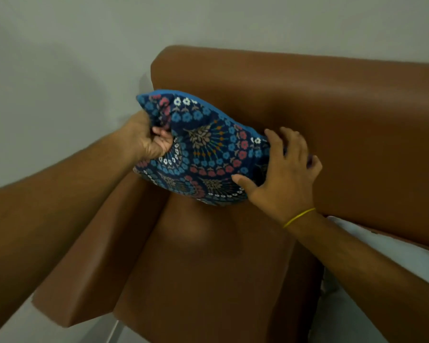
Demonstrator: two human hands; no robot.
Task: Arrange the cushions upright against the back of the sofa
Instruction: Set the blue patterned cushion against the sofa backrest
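Room: we look down on a plain pale grey-green wall that runs behind and to the left of the seating; a strip of pale floor shows at the lower left.
Sofa: we see a brown leather-look sofa whose tall backrest stands against the wall, with a seat pad below it and a broad armrest along the left side.
Cushion: we find one cushion, dark blue with a blue, red and white floral medallion print and a plain blue back edge. It is at the left end of the sofa, near the corner of backrest and armrest, held tilted with its patterned face turned up towards us. Its far edge is close to the backrest; we cannot tell whether it touches. Its lower edge seems clear of the seat pad.
Left hands: our left hand is closed on the cushion's left edge, the fingers curled in and bunching the fabric.
Right hands: our right hand lies open on the cushion's right corner, fingers spread over its top edge and the thumb stretched out across the patterned face.
Wrist: we see a thin yellow band round the right wrist.
Right edge: we notice a pale, blurred object lying on the seat to the right; we cannot tell what it is.
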